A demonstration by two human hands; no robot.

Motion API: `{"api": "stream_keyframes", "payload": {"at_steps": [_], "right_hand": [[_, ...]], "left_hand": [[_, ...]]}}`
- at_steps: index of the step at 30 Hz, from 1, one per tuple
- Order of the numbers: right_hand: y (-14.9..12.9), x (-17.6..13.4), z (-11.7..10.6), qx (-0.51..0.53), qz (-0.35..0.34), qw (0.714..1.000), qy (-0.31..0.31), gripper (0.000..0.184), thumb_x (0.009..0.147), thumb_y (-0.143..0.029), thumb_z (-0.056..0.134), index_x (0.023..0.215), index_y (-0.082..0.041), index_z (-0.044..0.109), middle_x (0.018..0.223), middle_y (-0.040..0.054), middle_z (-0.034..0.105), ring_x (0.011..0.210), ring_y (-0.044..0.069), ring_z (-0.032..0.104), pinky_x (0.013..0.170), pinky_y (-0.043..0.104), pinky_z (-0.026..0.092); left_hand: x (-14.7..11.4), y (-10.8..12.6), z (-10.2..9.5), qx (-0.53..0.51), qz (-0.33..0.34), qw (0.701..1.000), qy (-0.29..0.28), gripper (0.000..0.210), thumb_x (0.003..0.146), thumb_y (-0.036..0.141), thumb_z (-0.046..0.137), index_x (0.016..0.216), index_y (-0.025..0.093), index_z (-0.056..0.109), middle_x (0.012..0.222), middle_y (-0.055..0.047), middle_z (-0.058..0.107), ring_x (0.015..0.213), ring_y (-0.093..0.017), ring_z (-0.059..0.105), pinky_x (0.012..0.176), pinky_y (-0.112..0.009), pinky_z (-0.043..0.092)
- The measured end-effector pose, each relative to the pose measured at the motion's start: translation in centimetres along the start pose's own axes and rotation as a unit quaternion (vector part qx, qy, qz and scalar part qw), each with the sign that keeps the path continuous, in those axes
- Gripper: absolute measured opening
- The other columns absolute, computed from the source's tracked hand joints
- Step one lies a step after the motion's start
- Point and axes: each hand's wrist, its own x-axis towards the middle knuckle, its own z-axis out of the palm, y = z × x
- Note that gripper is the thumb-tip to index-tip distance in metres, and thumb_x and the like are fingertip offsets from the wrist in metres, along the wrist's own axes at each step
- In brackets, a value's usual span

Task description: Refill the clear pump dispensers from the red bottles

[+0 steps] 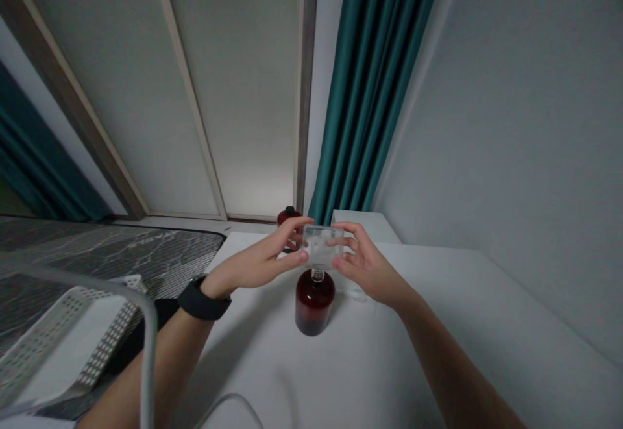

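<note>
Between both hands is a clear, see-through container (321, 247), held level above the table. My left hand (263, 263), with a black band on its wrist, grips its left side, thumb low and fingers high. On its right side the fingertips of my right hand (370, 272) close in the same way. Right below stands a dark red bottle (314, 306) with an uncapped threaded neck; whether the container touches that neck I cannot tell. A second red bottle (289, 212) with a black cap stands behind my left hand, partly hidden. Something small and clear (359, 295) lies near my right wrist.
The white table (350, 377) reaches toward the wall on the right. A white perforated basket (73, 338) is low at the left, above a grey patterned rug (180, 254). A pale cable (150, 351) loops across the near left. Behind hangs a green curtain (374, 91).
</note>
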Motion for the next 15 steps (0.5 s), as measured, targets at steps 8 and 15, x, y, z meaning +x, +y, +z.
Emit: {"api": "stream_keyframes", "payload": {"at_steps": [8, 15], "right_hand": [[-0.7, -0.4, -0.4, -0.048, -0.076, 0.996, -0.022, 0.047, 0.084, -0.025, 0.068, 0.123, -0.035, 0.043, 0.138, 0.0058, 0.034, 0.128, 0.023, 0.045, 0.099, 0.044, 0.05], [-1.6, -0.6, -0.5, -0.09, -0.091, 0.991, -0.034, 0.047, 0.082, -0.021, 0.07, 0.119, -0.035, 0.045, 0.139, 0.005, 0.032, 0.133, 0.025, 0.04, 0.103, 0.047, 0.048]], "left_hand": [[0.4, -0.8, 0.4, -0.199, -0.039, 0.979, -0.035, 0.053, 0.097, 0.045, 0.051, 0.14, 0.023, 0.029, 0.12, -0.013, 0.059, 0.11, -0.024, 0.061, 0.098, -0.049, 0.048], [0.3, -0.6, 0.3, -0.235, -0.02, 0.968, -0.09, 0.061, 0.091, 0.053, 0.058, 0.138, 0.022, 0.034, 0.127, -0.015, 0.058, 0.122, -0.029, 0.057, 0.102, -0.052, 0.045]]}}
